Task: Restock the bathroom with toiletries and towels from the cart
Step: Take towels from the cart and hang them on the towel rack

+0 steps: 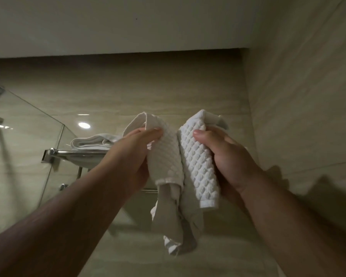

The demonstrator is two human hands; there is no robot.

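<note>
While both hands hold it up near the rack (pixel 76 153), the waffle towel (pixel 198 162) hangs bunched between them: left hand (pixel 134 154) and right hand (pixel 228 158) each curl fingers round a top fold, likely to straighten it beside the folded towel (pixel 92 141) on the rack's left end.

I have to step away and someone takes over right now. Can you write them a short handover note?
Hands: left grip pinches the left part of the towel; right grip holds its right part, thumb on top.
The towel hangs bunched between them, raised in front of the rack.
Done: one folded towel lies on the rack.
To do: straighten or fold the held towel, probably for the rack. Nothing else of the job shows.
</note>
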